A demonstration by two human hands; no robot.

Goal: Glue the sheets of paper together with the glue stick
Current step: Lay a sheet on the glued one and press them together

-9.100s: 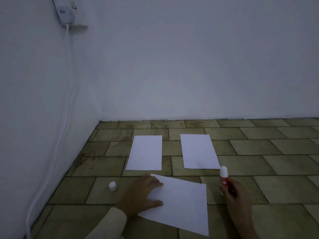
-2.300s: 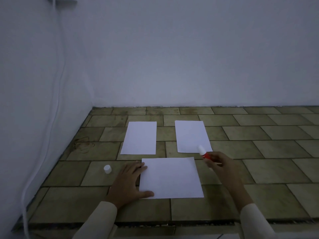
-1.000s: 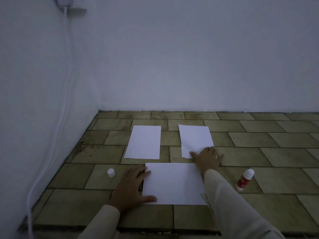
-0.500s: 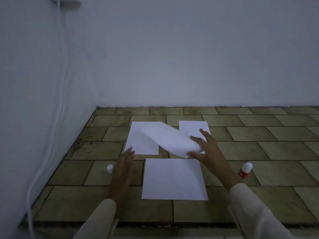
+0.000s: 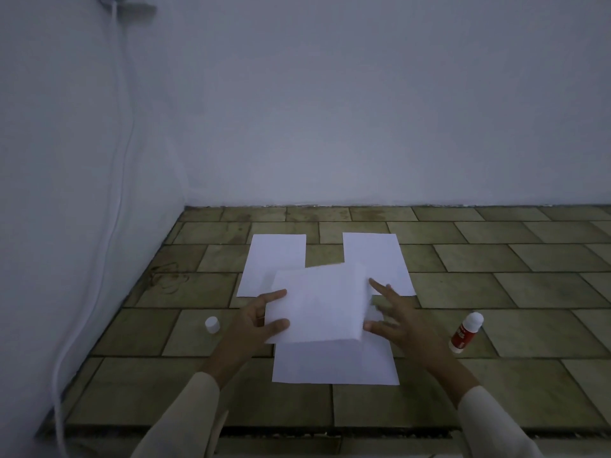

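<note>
I hold a white sheet [image 5: 317,305] in the air over the tiled floor. My left hand [image 5: 254,325] pinches its left edge, thumb on top. My right hand [image 5: 396,325] is at its right edge, which bends downward, with thumb and forefinger on the paper and the other fingers spread. Under it a second sheet [image 5: 334,365] lies flat on the floor, partly covered. Two more sheets lie farther back, one on the left [image 5: 274,256] and one on the right [image 5: 377,256]. The red glue stick [image 5: 466,332] lies uncapped to the right of my right hand. Its white cap [image 5: 212,324] stands to the left.
White walls meet in a corner at the back left. A white cable [image 5: 115,193] hangs down the left wall from a plug [image 5: 132,8] and runs along the floor. The tiles end at a dark ledge [image 5: 297,434] close to me.
My right hand put the glue stick down on the right and lifted a sheet from the far right pile. It carried the sheet over the near sheet, and my left hand took its left edge.
</note>
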